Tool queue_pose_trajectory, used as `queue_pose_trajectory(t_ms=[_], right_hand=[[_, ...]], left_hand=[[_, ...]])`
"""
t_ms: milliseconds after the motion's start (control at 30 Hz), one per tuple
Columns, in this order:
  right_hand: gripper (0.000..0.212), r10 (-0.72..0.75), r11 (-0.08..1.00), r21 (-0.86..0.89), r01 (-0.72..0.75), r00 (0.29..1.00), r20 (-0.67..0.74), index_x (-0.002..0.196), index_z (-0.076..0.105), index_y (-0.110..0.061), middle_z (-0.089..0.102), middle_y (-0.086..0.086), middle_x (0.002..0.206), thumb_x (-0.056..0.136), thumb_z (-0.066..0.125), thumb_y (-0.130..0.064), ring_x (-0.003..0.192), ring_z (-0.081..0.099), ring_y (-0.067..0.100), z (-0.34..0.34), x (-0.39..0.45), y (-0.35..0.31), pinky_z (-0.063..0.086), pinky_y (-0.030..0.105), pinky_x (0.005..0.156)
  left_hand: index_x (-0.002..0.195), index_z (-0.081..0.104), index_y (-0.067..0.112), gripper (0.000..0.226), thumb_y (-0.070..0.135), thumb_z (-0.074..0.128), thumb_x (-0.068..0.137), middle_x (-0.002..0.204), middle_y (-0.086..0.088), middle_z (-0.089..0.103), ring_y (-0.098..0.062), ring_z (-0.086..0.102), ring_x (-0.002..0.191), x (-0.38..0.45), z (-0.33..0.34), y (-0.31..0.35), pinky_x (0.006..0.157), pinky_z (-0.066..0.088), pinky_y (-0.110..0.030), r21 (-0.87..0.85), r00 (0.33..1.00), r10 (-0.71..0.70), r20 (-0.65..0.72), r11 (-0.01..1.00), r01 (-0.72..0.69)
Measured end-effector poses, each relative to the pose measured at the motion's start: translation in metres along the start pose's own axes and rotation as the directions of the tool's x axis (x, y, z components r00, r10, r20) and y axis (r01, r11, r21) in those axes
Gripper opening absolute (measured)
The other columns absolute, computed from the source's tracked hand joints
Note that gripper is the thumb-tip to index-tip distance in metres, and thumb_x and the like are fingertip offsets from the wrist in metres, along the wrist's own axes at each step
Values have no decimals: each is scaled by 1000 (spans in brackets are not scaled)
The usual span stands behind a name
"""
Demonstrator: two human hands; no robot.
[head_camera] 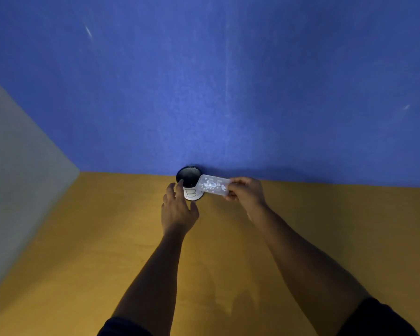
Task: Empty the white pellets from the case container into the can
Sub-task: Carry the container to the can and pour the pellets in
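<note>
A small can (190, 193) with a dark inside and a white label marked "B" stands on the yellow table against the blue wall. My right hand (246, 191) holds a clear plastic case container (214, 185) by its right end, with its left end over the can's rim. White pellets (211, 186) lie inside the case. My left hand (178, 207) rests at the can's left side, fingers spread and touching its rim and wall, steadying it.
The yellow table (107, 238) runs from the wall toward me. A blue wall (204, 81) rises right behind the can, and a grey panel (17, 166) closes off the left side.
</note>
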State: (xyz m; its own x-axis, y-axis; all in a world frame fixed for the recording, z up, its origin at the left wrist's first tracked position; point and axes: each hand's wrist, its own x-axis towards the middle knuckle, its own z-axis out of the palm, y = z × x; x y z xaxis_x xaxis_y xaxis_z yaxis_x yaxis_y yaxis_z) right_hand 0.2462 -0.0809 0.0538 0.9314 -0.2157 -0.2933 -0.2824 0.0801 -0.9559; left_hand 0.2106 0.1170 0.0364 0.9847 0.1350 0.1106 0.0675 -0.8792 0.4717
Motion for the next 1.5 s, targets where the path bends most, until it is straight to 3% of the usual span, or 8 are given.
queue_pose_trajectory(t_ms=[167,333,500,600,767,967,1200,1500], right_hand=[[10,-49,998,-42,48,999,-22,92,71,-7,75,17,83,84,67,-2,63,75,25,24,18,-13,65,37,70],[15,-81,976,-206,72,996,-34,99,71,-5,75,13,89,84,67,-4,66,76,22,52,31,-11,66,36,69],[21,-163,909,-391,145,986,-14,108,71,-4,77,14,91,89,66,-10,74,76,28,70,37,-13,65,46,77],[22,-338,709,-635,306,938,75,111,71,-10,77,10,102,93,61,-17,92,73,27,79,37,-21,61,41,82],[10,-441,172,-836,520,800,407,99,64,-14,72,10,92,94,55,-13,86,67,34,93,37,-37,43,32,61],[14,-414,-87,-803,589,712,567,102,66,-14,72,10,90,88,62,-12,81,69,32,103,38,-43,39,31,57],[18,-461,-68,-757,650,652,602,107,70,-19,68,11,100,94,58,-21,85,69,33,98,44,-41,49,33,65],[20,-456,-24,-758,652,668,589,109,68,-15,69,11,102,98,52,-21,90,68,31,94,43,-50,56,39,70]], left_hand=[[156,25,15,82,21,63,84,160,-13,29,-35,40,140,7,8,4,109,45,-49,-12,999,5,53,1000,-4],[155,26,16,82,22,65,84,162,-12,28,-34,39,141,12,15,-6,108,46,-48,-14,998,9,56,1000,-8],[155,29,14,78,22,63,85,163,-9,26,-32,36,144,17,14,-18,111,44,-48,-10,998,-19,59,1000,19],[156,29,15,77,22,61,86,165,-9,23,-32,34,146,20,11,-22,112,43,-47,7,998,-12,66,1000,11],[155,32,16,73,21,59,87,165,-11,22,-31,33,146,24,5,-25,112,42,-46,36,998,13,68,999,-16],[156,31,16,73,22,59,88,164,-10,24,-31,33,146,27,6,-26,113,41,-45,47,997,6,73,999,-9],[156,30,16,74,20,60,88,164,-7,26,-29,34,145,27,4,-21,113,40,-45,21,997,-15,70,1000,13],[157,28,12,75,21,59,89,162,-7,31,-28,34,145,26,6,-20,114,40,-45,22,996,-7,87,1000,5]])
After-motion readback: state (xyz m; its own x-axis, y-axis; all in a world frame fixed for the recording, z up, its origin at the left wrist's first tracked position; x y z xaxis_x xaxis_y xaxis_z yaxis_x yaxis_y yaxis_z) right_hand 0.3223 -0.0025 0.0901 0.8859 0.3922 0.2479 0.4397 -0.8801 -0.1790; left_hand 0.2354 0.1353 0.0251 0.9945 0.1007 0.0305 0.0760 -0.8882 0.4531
